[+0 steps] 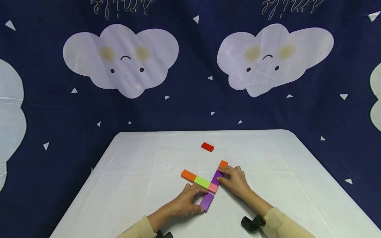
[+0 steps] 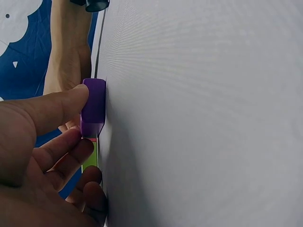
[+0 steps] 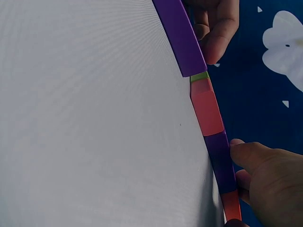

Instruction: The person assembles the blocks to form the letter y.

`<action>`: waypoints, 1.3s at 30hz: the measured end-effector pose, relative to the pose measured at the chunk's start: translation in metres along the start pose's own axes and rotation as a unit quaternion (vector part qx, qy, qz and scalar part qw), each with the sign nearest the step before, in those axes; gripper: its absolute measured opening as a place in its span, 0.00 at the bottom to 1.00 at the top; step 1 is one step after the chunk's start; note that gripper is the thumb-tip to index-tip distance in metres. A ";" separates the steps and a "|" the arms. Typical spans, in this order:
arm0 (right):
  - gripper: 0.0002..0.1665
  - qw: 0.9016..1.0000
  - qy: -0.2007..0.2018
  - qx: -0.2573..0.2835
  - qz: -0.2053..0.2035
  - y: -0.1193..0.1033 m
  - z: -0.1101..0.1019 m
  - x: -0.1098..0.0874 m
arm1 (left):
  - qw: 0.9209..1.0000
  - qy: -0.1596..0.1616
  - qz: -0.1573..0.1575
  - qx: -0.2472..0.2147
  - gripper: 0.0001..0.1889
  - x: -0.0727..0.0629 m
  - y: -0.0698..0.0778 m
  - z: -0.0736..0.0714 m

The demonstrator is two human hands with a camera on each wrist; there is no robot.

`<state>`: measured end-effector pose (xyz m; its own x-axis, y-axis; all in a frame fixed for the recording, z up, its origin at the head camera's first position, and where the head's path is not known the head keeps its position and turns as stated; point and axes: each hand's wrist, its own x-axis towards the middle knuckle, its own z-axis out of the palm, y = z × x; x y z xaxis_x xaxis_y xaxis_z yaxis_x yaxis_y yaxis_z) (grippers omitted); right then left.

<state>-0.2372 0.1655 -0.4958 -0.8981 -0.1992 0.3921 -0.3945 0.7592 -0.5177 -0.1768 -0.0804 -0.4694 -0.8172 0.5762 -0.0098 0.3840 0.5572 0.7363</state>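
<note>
My left hand (image 1: pixel 186 201) pinches a light purple block (image 1: pixel 207 201) near the front of a row of blocks, thumb at its near end and a finger at its far end. In the left wrist view the purple block (image 2: pixel 93 106) shows under the thumb. Beyond it lies a pink block (image 1: pixel 213 188), with a dark purple block (image 1: pixel 216 178) and an orange block (image 1: pixel 223 163) lined up behind. My right hand (image 1: pixel 236 181) grips the dark purple block, thumb on its side and a finger by the orange block. A lime green block (image 1: pixel 202 182) extends left from the pink one.
Another orange block (image 1: pixel 188 175) continues the green branch at its left end. A red block (image 1: pixel 207 147) lies apart, farther back on the white-covered table (image 1: pixel 143 185). Dark blue cloth (image 1: pixel 193 109) with cloud prints hangs behind. A black wrist device (image 1: pixel 252 223) sits at the right sleeve.
</note>
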 end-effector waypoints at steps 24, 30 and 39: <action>0.22 1.000 0.005 0.001 -0.013 0.000 0.000 0.002 | 1.000 0.013 -0.011 0.004 0.27 0.006 0.003 0.000; 0.22 1.000 0.005 0.000 -0.009 0.000 0.001 0.001 | 1.000 0.013 -0.008 0.003 0.28 0.006 0.003 0.000; 0.22 1.000 0.009 -0.002 -0.011 0.001 0.001 0.001 | 1.000 0.015 -0.006 0.000 0.28 0.006 0.003 0.001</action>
<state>-0.2381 0.1652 -0.4966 -0.8855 -0.2039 0.4174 -0.4129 0.7573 -0.5060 -0.1804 -0.0750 -0.4677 -0.8336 0.5523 0.0018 0.3751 0.5637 0.7360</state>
